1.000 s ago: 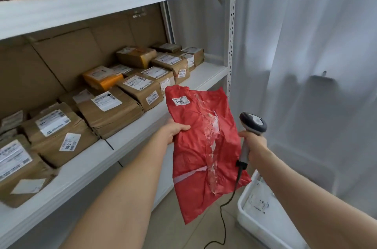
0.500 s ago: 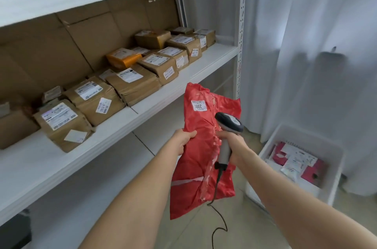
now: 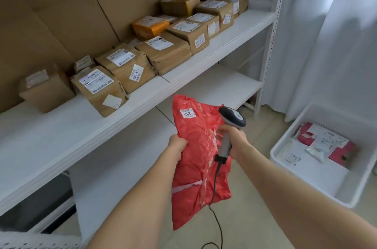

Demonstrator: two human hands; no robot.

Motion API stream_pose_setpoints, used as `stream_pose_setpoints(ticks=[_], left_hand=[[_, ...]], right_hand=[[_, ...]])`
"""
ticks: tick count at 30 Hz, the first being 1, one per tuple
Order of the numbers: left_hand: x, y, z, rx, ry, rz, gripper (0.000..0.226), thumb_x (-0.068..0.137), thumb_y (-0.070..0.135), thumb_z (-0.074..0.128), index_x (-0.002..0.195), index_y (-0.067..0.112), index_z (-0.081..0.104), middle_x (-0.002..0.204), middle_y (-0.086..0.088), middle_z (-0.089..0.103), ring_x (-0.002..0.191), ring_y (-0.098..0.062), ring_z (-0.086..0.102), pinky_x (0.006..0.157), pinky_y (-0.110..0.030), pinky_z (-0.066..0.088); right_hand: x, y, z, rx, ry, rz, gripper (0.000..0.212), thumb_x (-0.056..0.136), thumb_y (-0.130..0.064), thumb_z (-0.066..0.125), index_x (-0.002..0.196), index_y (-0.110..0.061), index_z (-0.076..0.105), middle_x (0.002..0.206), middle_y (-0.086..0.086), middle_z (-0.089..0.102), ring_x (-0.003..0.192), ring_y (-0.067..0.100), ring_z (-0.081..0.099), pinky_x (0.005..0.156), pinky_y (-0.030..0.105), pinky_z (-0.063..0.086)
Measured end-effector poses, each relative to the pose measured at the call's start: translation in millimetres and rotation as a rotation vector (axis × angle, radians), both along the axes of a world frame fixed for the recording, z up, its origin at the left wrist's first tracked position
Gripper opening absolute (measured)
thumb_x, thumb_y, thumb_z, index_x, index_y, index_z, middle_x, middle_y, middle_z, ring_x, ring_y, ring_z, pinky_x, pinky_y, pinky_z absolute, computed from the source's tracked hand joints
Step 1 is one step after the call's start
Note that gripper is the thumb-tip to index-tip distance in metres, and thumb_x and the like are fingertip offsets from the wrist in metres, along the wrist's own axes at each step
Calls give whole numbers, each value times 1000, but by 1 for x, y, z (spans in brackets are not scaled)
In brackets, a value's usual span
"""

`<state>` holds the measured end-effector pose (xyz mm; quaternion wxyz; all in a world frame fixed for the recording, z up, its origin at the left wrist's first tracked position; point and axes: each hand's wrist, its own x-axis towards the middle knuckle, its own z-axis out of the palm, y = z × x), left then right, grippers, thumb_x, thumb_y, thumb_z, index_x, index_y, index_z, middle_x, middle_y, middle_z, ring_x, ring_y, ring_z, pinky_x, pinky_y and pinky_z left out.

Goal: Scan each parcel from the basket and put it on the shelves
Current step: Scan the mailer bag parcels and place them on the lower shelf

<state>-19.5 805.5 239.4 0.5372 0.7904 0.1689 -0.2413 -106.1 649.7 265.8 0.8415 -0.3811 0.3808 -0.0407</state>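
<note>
A red plastic mailer parcel [image 3: 193, 159] hangs in front of me, with a small white label reading 2001 near its top. My left hand [image 3: 177, 145] grips its left edge. My right hand [image 3: 234, 140] grips the handle of a grey barcode scanner [image 3: 231, 119], held right against the parcel's right side, its black cable trailing down to the floor. The white basket [image 3: 285, 142] stands on the floor at the right, holding red and white parcels. The white shelves [image 3: 85, 124] fill the left.
Several brown boxes with white labels and one orange parcel [image 3: 150, 26] line the middle shelf, leaving bare board along its front. A lower shelf [image 3: 220, 85] is bare at its right end. White curtains hang behind the basket. Cardboard lines the back of the shelves.
My view has tipped downward, bringing the basket fully into sight. The scanner has moved left, closer against the red parcel, which now hangs lower relative to the shelf.
</note>
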Motion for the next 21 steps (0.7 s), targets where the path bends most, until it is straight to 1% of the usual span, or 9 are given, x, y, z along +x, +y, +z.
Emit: stream_pose_setpoints(ticks=[2, 4, 7, 10, 11, 14, 17, 19, 21], left_hand=[[12, 22, -18, -13, -10, 48, 35, 92, -8, 42, 121, 0, 59, 114, -19, 64, 90, -30, 62, 81, -37, 52], [28, 44, -35, -14, -29, 103, 32, 93, -4, 43, 119, 3, 61, 105, -15, 65, 85, -28, 61, 77, -35, 51], [58, 77, -61, -19, -72, 187, 30, 93, -1, 46, 116, 7, 63, 90, -7, 62, 82, -25, 59, 76, -34, 50], [93, 117, -85, -11, -110, 235, 33, 93, -2, 44, 119, 8, 61, 86, -4, 60, 84, -24, 57, 81, -37, 50], [106, 132, -93, -2, -122, 248, 32, 94, 0, 44, 121, 9, 60, 90, -5, 60, 88, -26, 58, 86, -39, 51], [145, 175, -116, 52, -169, 315, 33, 96, 3, 44, 126, 10, 56, 114, -10, 61, 106, -32, 59, 97, -47, 49], [174, 209, -139, 99, -236, 413, 37, 95, 1, 46, 131, 2, 53, 130, -16, 57, 117, -32, 56, 103, -42, 44], [187, 227, -156, 120, -267, 445, 38, 95, 0, 45, 133, 2, 51, 134, -17, 55, 120, -32, 55, 104, -37, 43], [196, 243, -176, 167, -287, 465, 36, 96, 0, 43, 131, 0, 52, 133, -18, 55, 119, -33, 55, 99, -31, 42]], right_hand=[[9, 19, -12, 25, 13, 6, 21, 86, 0, 63, 106, -3, 61, 87, 10, 63, 68, 19, 58, 64, 30, 46], [20, 38, -24, 44, 40, 10, 19, 86, -2, 64, 104, -5, 60, 81, 8, 63, 67, 20, 58, 65, 32, 45], [43, 69, -45, 77, 52, -27, 14, 88, -4, 63, 101, -6, 60, 81, 10, 63, 65, 20, 59, 64, 30, 46], [72, 105, -67, 98, 58, -60, 9, 88, -5, 64, 96, -8, 61, 85, 13, 64, 66, 21, 60, 63, 29, 48], [82, 117, -76, 107, 64, -66, 7, 88, -6, 64, 93, -10, 61, 85, 13, 64, 66, 22, 60, 62, 30, 48], [112, 153, -106, 168, 74, -59, 9, 88, -13, 67, 95, -11, 62, 87, 14, 64, 67, 24, 60, 61, 30, 49], [134, 183, -138, 221, 74, -26, 10, 89, -19, 67, 95, -14, 61, 78, 12, 67, 58, 23, 61, 53, 27, 50], [145, 197, -161, 241, 84, -15, 13, 89, -21, 68, 97, -15, 61, 75, 11, 70, 59, 24, 61, 57, 31, 50], [154, 209, -184, 239, 100, -7, 13, 88, -21, 68, 98, -15, 62, 74, 10, 70, 58, 23, 61, 57, 30, 51]])
